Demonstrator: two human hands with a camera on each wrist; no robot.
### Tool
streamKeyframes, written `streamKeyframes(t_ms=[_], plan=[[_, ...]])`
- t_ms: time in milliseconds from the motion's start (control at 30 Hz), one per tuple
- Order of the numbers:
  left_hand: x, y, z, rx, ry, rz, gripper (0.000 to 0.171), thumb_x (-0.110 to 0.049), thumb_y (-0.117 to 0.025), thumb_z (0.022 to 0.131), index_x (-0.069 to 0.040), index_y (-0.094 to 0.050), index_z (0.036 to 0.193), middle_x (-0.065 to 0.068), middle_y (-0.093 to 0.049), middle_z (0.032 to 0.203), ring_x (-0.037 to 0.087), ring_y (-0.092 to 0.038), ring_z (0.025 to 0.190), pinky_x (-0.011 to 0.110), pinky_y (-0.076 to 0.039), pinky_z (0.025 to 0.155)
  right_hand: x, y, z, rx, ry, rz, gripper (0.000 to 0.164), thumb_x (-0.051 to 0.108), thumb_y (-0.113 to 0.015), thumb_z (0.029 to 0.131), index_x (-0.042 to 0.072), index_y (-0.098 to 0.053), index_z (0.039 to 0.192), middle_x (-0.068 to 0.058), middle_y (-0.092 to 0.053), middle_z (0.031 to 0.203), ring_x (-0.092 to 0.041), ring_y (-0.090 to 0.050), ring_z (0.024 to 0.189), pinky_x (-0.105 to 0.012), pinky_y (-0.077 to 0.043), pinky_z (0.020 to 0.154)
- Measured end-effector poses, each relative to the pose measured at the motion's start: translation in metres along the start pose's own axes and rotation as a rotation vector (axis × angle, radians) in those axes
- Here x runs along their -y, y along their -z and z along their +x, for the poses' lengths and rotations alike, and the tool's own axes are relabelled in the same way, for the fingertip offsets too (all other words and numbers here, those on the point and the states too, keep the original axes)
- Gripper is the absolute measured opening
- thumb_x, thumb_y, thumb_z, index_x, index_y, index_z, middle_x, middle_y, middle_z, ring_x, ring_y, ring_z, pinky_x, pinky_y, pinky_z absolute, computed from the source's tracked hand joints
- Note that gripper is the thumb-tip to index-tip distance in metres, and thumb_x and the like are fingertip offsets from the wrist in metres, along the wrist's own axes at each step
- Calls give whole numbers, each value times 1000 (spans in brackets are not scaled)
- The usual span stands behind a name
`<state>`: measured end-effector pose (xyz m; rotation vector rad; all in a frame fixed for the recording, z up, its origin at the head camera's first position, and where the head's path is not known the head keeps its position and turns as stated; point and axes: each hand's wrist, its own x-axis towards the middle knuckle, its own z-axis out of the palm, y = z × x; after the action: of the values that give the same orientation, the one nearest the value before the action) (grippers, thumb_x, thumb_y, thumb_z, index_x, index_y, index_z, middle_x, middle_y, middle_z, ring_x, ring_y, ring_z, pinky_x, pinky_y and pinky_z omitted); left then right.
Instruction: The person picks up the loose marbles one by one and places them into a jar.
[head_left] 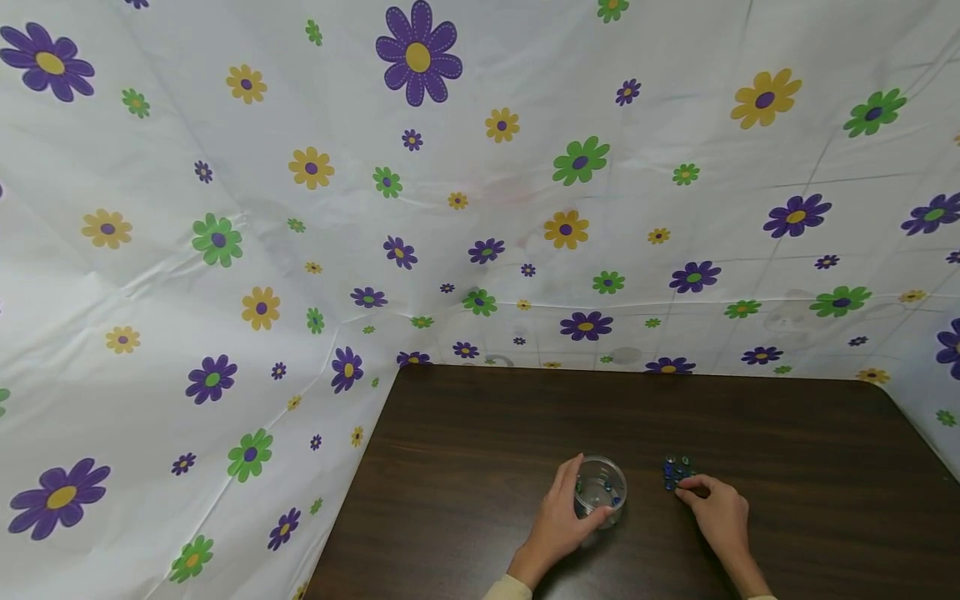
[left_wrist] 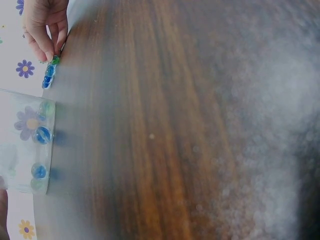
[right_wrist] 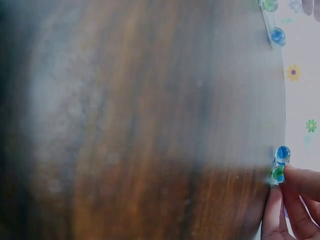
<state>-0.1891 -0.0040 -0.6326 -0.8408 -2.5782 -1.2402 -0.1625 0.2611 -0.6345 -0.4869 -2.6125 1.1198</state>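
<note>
My left hand (head_left: 558, 518) grips a clear round container (head_left: 619, 505) on the table, thumb on the near side and fingers round the far left. Through its wall in the left wrist view show blue marbles (left_wrist: 42, 135) and greenish ones. To the right, a small cluster of blue and green marbles (head_left: 670, 472) sits in close rows. At its near right corner my right hand (head_left: 723, 515) pinches a green marble (right_wrist: 278, 173) between thumb and fingertips. A blue marble (right_wrist: 283, 153) lies right beside that one.
The dark wood-grain table (head_left: 480, 442) carries both the container and the marbles. Behind it and along the left hangs a white sheet (head_left: 450, 225) printed with purple, green and yellow flowers. Its far edge meets the sheet.
</note>
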Motion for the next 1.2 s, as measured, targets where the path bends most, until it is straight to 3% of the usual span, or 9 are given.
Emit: streamKeyframes(t_ms=[400,533,633,733,1000,1200], plan=[[2,-2,-1,-20,-24,6,81,-46,-75,94,-11,-38,157,6,-50,151,24,-59,128,40,-53,98,2,2,-2,43,28,-7,4,0,-78,87,-2,-76,91,-29,-72,103,-51,-65,101,-60,-48,84],[2,-2,-1,-25,-29,6,81,-45,-75,94,-10,-38,157,5,-50,151,24,-59,127,39,-53,98,3,2,-2,58,43,-13,6,-2,-77,87,-3,-74,92,-21,-72,93,-39,-69,88,-45,-53,74],[1,-2,-1,-28,-32,4,81,-44,-76,94,-8,-39,156,5,-50,150,24,-59,127,40,-53,98,2,2,-2,72,50,-22,7,-3,-75,87,-4,-71,93,-15,-70,89,-28,-67,79,-31,-49,63],[1,-2,-2,-31,-37,2,81,-43,-76,93,-8,-39,156,5,-50,151,24,-59,127,40,-53,98,3,2,-2,79,47,-28,9,-4,-74,88,-4,-68,93,-13,-69,87,-26,-66,77,-27,-47,61],[1,0,-4,-21,-28,-10,82,-40,-78,93,-14,-37,158,6,-50,151,24,-59,126,40,-53,97,13,5,-10,-29,6,35,11,-5,-75,87,-7,-66,93,-15,-70,85,-25,-66,74,-22,-47,56],[1,1,-7,-17,-28,-8,81,-42,-77,93,-13,-37,158,6,-50,151,25,-60,125,40,-54,96,24,4,-17,-140,74,71,9,-5,-82,83,-1,-74,86,-15,-72,89,-6,-62,70,-14,-46,56]])
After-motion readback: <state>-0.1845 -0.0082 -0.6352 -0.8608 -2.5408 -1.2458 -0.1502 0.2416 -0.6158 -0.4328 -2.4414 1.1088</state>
